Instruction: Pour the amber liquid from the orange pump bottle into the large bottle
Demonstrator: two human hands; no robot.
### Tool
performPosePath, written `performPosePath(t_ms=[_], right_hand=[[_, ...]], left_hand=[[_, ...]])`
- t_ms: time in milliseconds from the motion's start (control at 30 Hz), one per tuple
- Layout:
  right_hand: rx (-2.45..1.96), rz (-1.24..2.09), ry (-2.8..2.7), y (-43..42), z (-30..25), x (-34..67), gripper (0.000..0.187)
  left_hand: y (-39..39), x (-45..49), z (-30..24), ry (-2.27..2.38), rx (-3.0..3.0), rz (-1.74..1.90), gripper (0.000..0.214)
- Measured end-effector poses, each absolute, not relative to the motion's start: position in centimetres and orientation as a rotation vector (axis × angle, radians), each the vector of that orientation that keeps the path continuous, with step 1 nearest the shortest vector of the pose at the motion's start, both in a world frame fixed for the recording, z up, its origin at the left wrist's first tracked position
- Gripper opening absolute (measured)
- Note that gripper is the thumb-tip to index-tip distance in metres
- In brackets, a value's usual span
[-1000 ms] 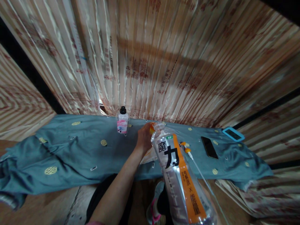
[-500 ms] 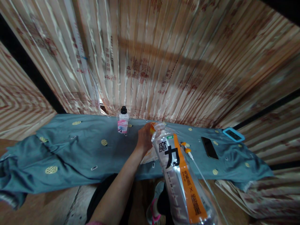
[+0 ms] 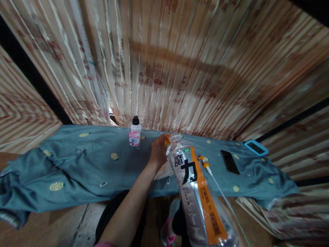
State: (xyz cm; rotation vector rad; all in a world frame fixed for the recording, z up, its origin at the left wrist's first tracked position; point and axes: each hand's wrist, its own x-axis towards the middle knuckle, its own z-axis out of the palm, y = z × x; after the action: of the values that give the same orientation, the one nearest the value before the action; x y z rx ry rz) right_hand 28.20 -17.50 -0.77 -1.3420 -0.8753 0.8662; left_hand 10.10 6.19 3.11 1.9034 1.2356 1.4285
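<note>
A large clear plastic bottle (image 3: pixel 197 195) with an orange label and black characters tilts up from the bottom right, its open neck pointing away from me. My left hand (image 3: pixel 157 151) is closed around an orange cap (image 3: pixel 167 139) right at the bottle's mouth. My right hand is out of sight below the frame; the bottle's base runs off the picture there. Under the left hand lies a whitish crumpled wrapper (image 3: pixel 164 171) on a blue-green cloth (image 3: pixel 77 164).
A small bottle with a black cap and pink label (image 3: pixel 135 133) stands at the cloth's far edge. A black phone (image 3: pixel 229 162), a blue-cased device (image 3: pixel 256 147) and a white cable with an orange plug (image 3: pixel 205 164) lie to the right. Striped curtains hang behind.
</note>
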Motion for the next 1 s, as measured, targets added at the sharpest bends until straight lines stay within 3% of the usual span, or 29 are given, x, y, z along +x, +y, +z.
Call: performPosePath(t_ms=[1000], right_hand=[[-1.386,0.907,-0.855,-16.6,0.6,27.9,0.034]], left_hand=[[6.3,10.1,2.9,1.249,1.879,1.44,0.029]])
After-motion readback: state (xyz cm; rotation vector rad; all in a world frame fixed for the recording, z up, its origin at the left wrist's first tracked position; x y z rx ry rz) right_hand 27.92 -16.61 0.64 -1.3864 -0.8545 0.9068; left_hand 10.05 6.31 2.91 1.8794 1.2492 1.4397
